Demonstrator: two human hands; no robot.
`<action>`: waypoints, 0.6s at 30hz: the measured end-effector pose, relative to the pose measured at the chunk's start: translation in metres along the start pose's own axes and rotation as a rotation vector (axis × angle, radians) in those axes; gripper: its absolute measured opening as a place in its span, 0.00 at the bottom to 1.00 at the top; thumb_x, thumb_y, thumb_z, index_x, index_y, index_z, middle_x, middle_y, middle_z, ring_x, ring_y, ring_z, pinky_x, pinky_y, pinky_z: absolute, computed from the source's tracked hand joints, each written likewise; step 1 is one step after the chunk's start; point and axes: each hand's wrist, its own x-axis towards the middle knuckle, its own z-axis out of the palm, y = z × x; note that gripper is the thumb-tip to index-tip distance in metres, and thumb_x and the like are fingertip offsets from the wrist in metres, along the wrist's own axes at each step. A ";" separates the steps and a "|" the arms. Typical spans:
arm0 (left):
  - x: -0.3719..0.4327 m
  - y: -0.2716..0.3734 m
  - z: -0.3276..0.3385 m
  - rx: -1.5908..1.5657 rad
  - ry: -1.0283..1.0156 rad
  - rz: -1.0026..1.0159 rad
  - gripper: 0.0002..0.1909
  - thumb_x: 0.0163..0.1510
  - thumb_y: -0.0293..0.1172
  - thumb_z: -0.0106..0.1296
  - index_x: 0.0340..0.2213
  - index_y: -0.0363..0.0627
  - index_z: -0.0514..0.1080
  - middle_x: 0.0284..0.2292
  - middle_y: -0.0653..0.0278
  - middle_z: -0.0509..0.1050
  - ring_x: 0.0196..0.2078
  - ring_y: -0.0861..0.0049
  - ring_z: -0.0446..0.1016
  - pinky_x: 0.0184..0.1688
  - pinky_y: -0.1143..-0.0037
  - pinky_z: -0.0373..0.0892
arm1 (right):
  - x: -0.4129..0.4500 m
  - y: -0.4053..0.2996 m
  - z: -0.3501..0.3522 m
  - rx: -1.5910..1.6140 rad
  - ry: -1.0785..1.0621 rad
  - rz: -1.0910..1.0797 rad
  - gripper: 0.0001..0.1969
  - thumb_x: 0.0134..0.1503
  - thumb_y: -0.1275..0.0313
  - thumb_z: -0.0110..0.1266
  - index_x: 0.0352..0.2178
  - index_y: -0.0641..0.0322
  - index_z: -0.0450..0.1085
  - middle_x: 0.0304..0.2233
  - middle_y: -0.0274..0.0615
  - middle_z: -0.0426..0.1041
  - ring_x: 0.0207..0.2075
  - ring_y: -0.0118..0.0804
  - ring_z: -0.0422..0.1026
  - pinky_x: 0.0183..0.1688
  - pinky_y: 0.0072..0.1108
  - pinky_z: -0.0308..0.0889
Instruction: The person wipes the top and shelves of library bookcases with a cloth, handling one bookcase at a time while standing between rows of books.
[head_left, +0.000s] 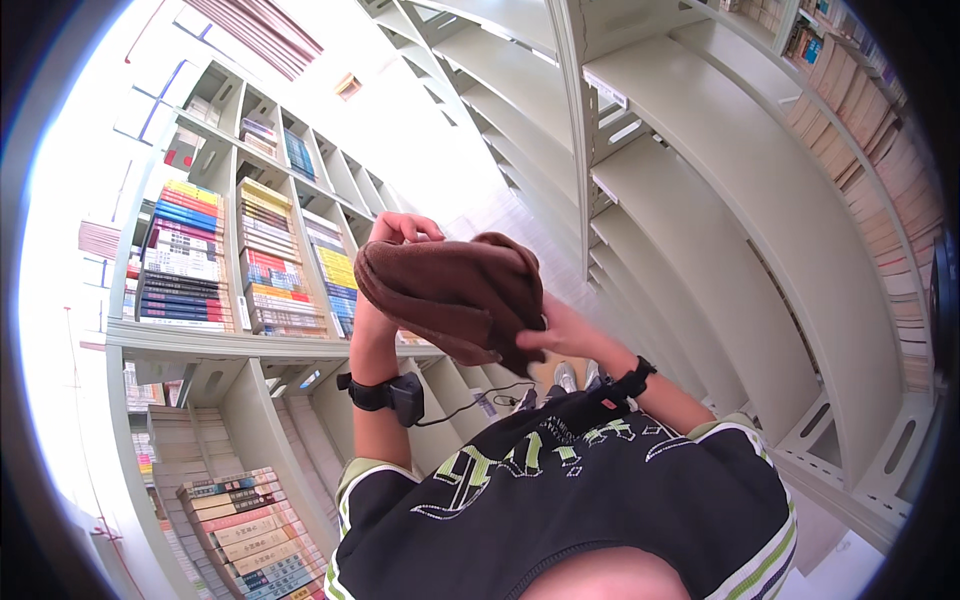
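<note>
A folded brown cloth (450, 289) is held up in front of my chest, its loose corners hanging down at the lower right. My left hand (405, 227) grips it from behind at the upper left; only some fingers show above the fold. At the cloth's right edge my right hand (555, 330) holds it, with the thumb on the near side and the other fingers mostly hidden. Black straps circle both wrists, and a small black device (409, 399) with a cable sits on the left one.
To the left stands a grey metal bookshelf (247, 352) with rows of colourful books (184, 255) and thick volumes (255, 525) lower down. Bare grey shelves (697, 217) rise close on the right, with more books (862, 150) beyond. A narrow aisle floor (487, 210) runs between them.
</note>
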 end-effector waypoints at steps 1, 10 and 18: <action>-0.003 -0.001 0.000 0.122 0.037 -0.022 0.07 0.55 0.27 0.48 0.33 0.43 0.60 0.28 0.65 0.67 0.32 0.82 0.67 0.37 0.83 0.66 | 0.001 -0.005 -0.006 -0.048 -0.001 0.103 0.29 0.50 0.61 0.56 0.52 0.63 0.61 0.45 0.48 0.71 0.46 0.37 0.69 0.50 0.27 0.62; -0.067 -0.071 -0.073 0.683 -0.021 -0.179 0.09 0.59 0.33 0.41 0.38 0.44 0.67 0.36 0.68 0.67 0.40 0.85 0.65 0.45 0.81 0.62 | -0.003 -0.033 -0.067 -0.089 0.254 0.177 0.16 0.57 0.63 0.50 0.37 0.68 0.72 0.32 0.45 0.76 0.35 0.32 0.73 0.43 0.23 0.66; -0.091 -0.081 -0.090 0.334 0.311 -0.400 0.17 0.59 0.41 0.41 0.44 0.43 0.63 0.40 0.67 0.65 0.47 0.81 0.62 0.53 0.78 0.58 | -0.009 -0.052 -0.102 -0.548 0.477 -0.042 0.14 0.57 0.66 0.50 0.33 0.70 0.72 0.33 0.47 0.76 0.33 0.34 0.74 0.44 0.23 0.66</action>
